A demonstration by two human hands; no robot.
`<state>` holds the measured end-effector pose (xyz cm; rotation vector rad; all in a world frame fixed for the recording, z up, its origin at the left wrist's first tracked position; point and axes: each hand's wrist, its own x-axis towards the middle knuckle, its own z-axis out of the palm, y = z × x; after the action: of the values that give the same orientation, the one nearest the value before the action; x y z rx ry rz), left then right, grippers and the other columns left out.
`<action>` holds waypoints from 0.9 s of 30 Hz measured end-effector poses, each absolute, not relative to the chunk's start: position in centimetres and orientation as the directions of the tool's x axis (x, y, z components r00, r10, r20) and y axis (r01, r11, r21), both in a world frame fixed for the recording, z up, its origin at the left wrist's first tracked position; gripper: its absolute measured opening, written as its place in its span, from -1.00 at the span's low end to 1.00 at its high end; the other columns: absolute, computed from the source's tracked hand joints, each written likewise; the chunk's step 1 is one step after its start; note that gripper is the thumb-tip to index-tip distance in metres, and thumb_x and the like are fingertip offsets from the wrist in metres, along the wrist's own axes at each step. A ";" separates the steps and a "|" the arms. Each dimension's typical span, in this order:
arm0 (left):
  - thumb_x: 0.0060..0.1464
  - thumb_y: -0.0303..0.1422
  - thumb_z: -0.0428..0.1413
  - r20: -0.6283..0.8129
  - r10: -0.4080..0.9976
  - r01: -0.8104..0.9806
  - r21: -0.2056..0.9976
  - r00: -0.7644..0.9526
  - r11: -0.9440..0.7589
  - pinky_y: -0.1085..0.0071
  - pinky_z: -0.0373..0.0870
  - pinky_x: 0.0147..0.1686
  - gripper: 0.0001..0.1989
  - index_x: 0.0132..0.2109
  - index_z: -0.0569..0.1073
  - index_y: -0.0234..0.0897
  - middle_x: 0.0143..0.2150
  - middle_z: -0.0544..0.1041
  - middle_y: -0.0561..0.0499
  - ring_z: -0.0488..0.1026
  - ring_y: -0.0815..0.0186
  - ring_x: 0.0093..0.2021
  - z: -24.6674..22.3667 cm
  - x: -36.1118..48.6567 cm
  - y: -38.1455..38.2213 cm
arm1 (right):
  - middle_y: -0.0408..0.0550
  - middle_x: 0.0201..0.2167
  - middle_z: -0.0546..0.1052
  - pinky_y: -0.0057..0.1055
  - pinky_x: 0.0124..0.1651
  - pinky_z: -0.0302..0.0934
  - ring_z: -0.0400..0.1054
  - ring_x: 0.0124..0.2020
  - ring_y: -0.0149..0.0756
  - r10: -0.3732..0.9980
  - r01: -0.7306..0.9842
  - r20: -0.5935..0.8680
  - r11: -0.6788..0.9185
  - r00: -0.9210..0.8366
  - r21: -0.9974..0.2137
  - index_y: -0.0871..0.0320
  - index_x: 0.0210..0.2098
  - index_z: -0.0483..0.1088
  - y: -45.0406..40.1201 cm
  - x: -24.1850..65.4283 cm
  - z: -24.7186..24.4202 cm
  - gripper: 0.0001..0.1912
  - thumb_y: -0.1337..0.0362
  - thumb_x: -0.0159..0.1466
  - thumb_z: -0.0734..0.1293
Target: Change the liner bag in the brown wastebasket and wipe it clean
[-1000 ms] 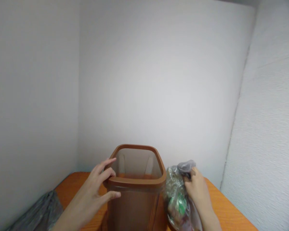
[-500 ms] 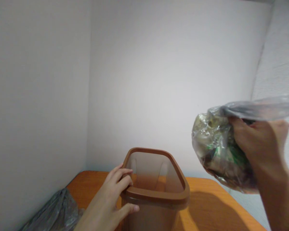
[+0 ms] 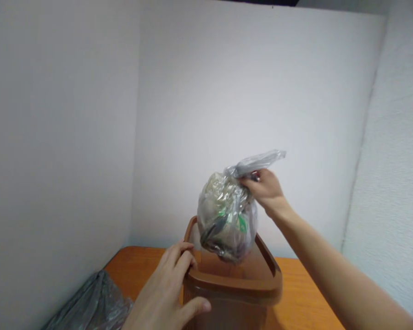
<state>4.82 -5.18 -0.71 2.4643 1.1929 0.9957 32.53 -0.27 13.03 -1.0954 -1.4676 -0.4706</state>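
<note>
Clear bag point(image 3: 223, 224): grip of right hand point(image 3: 263, 185) clamped on neck, over brown bin point(image 3: 232, 283). Bin: on surface point(image 3: 306, 293); grip of left hand point(image 3: 172, 279) clamped on rim.

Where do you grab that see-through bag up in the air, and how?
Probably best by its gathered neck, pinched from the right, as the right hand does. The see-through bag is wide and bulging below but narrows at the top, where a loose tail points right. That thin bunch should suit fingers better than the round, slippery-looking part.
</note>
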 end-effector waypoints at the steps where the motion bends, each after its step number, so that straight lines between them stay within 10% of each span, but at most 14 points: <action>1: -0.07 -0.30 0.34 0.479 0.765 0.591 0.490 0.432 -0.640 0.17 0.29 0.21 -0.55 -0.04 0.38 -0.10 0.30 0.26 -0.02 0.21 0.10 0.31 -0.8 4.7 -5.1 | 0.04 -0.37 0.58 -0.26 -0.27 0.23 0.44 -0.31 -0.10 0.379 0.815 0.919 0.497 0.106 -0.299 0.20 -0.37 0.50 -0.2 31.8 12.2 -0.82 0.28 0.09 0.29; 7: 0.25 -0.06 -0.01 0.614 0.736 0.511 0.553 0.284 -0.658 0.02 0.16 0.29 -0.66 0.08 0.27 -0.06 0.27 0.29 -0.05 0.19 0.12 0.32 -0.9 5.1 -4.8 | -0.09 -0.47 0.52 -0.35 -0.29 0.21 0.39 -0.37 -0.25 0.494 0.737 0.865 0.615 -0.084 -0.279 0.13 -0.49 0.43 -1.5 29.6 8.9 -0.90 0.34 0.10 0.27; 19: 0.31 -0.13 -0.08 0.664 0.695 0.510 0.511 0.276 -0.692 0.03 0.11 0.32 -0.65 0.16 0.25 -0.10 0.32 0.21 -0.09 0.14 0.17 0.34 -1.5 6.5 -3.8 | -0.05 -0.28 0.54 -0.33 -0.13 0.22 0.39 -0.20 -0.20 0.551 0.662 0.821 0.673 -0.150 -0.330 0.14 -0.28 0.49 -3.4 28.4 6.0 -0.77 0.50 0.10 0.30; 27: 0.21 -0.19 0.08 0.678 0.554 0.594 0.211 0.483 -0.776 0.15 0.29 0.06 -0.81 -0.14 0.47 -0.17 -0.04 0.47 -0.04 0.38 0.11 0.05 4.1 8.5 -2.3 | -0.08 -0.28 0.59 -0.30 -0.10 0.25 0.40 -0.20 -0.18 0.681 0.678 0.730 0.563 -0.057 -0.472 0.07 -0.33 0.51 -3.1 28.4 4.6 -0.81 0.41 0.05 0.41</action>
<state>8.54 -2.28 4.13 2.7496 1.0657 1.2257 28.43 -3.10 4.62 -1.1294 -1.7563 0.0035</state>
